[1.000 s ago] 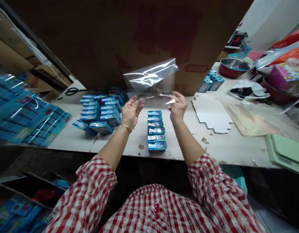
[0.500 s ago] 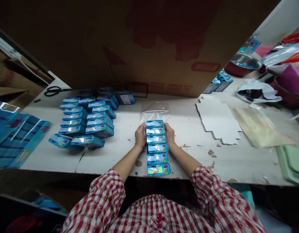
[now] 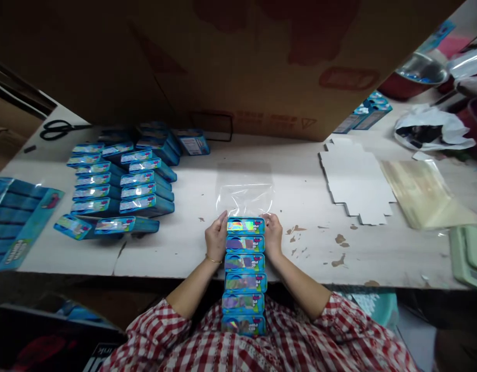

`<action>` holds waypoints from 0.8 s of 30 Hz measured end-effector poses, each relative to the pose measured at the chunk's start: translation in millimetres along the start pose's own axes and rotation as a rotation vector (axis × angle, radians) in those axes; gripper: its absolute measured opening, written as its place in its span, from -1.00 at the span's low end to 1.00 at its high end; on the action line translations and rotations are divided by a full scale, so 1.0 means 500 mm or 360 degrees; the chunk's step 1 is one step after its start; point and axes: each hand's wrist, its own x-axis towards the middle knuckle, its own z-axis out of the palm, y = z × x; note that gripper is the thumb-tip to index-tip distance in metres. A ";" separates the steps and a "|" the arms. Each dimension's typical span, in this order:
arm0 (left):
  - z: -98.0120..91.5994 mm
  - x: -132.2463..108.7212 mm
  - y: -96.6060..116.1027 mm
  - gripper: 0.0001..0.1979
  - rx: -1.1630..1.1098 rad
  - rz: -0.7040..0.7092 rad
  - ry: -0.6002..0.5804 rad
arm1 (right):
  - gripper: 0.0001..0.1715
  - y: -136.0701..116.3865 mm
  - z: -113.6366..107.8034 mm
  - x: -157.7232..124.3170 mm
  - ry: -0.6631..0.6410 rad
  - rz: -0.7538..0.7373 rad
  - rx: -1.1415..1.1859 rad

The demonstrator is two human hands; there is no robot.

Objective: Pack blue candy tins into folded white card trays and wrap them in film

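Your row of six blue, glossy, printed boxes [image 3: 245, 263] has just come towards you: its near end now reaches past the front edge of the white, scuffed table [image 3: 300, 181], against your red-and-white checked shirt [image 3: 300, 336]. That probably leaves the nearest boxes relying on your hold or your body. Your left hand [image 3: 216, 240] and right hand [image 3: 274, 237] clamp the far end from both sides; you can't tell whether the fingertips also pinch the clear plastic film [image 3: 244, 199], which extends beyond it towards the table's back edge.
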 end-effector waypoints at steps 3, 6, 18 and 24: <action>-0.010 -0.005 0.001 -0.61 0.0238 0.0074 -0.0031 | -0.80 0.002 -0.014 0.001 -0.0039 0.0148 0.0033; -0.025 -0.014 0.009 -0.39 0.0568 0.0217 -0.0062 | -0.85 -0.006 -0.044 -0.008 -0.0158 0.0024 -0.0271; -0.038 -0.012 0.025 -0.74 0.1278 0.1167 -0.0100 | -0.73 -0.062 -0.114 -0.035 -0.0241 -0.0732 -0.1691; -0.028 0.018 0.090 -0.86 0.1098 0.1058 -0.0275 | -0.75 -0.121 -0.127 0.025 -0.0428 -0.0571 -0.1380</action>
